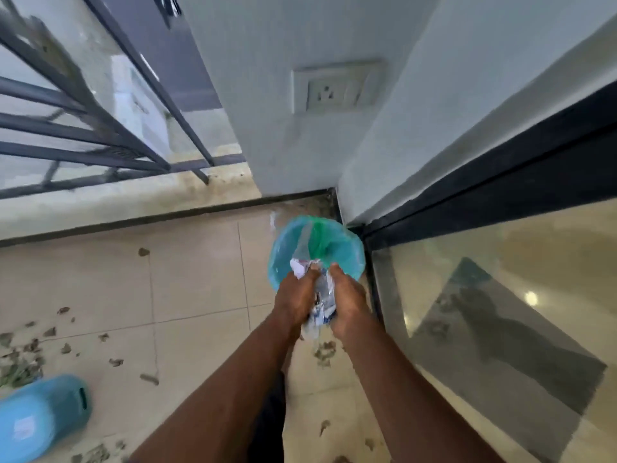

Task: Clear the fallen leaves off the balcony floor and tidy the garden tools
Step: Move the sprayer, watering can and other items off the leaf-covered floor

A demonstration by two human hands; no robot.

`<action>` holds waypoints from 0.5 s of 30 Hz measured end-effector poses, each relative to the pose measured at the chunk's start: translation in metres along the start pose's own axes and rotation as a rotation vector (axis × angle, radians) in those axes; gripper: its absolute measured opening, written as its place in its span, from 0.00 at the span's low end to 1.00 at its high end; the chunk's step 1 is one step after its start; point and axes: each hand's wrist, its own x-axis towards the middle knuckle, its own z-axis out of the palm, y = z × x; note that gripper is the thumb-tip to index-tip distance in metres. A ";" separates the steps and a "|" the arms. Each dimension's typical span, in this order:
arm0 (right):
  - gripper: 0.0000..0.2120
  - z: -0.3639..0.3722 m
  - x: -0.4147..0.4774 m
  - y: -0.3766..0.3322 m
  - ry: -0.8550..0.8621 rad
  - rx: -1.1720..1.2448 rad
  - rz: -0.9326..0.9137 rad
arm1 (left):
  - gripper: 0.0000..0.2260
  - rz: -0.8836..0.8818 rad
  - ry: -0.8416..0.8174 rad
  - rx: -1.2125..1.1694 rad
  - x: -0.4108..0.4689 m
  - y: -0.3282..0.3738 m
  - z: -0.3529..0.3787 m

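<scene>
The tiled balcony floor (193,279) fills the near and left part of the view, with a dark-framed glass door (500,312) along the right side and a white wall (267,111) at the far end carrying a socket plate (337,90). A dark metal railing (83,105) runs along the far left above a stained ledge. In the far corner, where the wall meets the door frame, stands a teal bin (287,262) with a green liner. A blue plastic object (40,416) lies at the near left (too blurred to name). Both arms reach forward over the bin's near rim: the left hand (293,300) and the right hand (349,305) have fingers curled round a crumpled wad of white and clear wrapping (322,295), gripping it between them. Dry leaves (20,365) lie heaped at the left edge near the blue object, with smaller bits scattered across the tiles, some just below the wrists.
</scene>
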 end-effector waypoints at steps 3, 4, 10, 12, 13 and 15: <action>0.29 0.012 0.073 0.001 -0.009 -0.096 0.010 | 0.27 -0.102 -0.013 -0.042 0.085 -0.011 0.003; 0.31 0.012 0.095 0.006 0.003 -0.137 0.021 | 0.32 -0.153 -0.019 -0.043 0.108 -0.016 0.003; 0.47 -0.011 0.111 0.012 0.044 -0.442 -0.128 | 0.17 -0.256 -0.034 0.007 0.139 -0.019 -0.006; 0.48 -0.019 0.091 0.009 0.030 -0.535 -0.173 | 0.15 -0.186 -0.018 0.061 0.132 -0.015 -0.010; 0.46 -0.022 0.081 0.008 0.032 -0.572 -0.200 | 0.15 -0.150 -0.019 0.085 0.125 -0.013 -0.013; 0.36 -0.025 0.062 0.005 0.030 -0.617 -0.245 | 0.13 -0.059 -0.038 0.169 0.112 -0.011 -0.020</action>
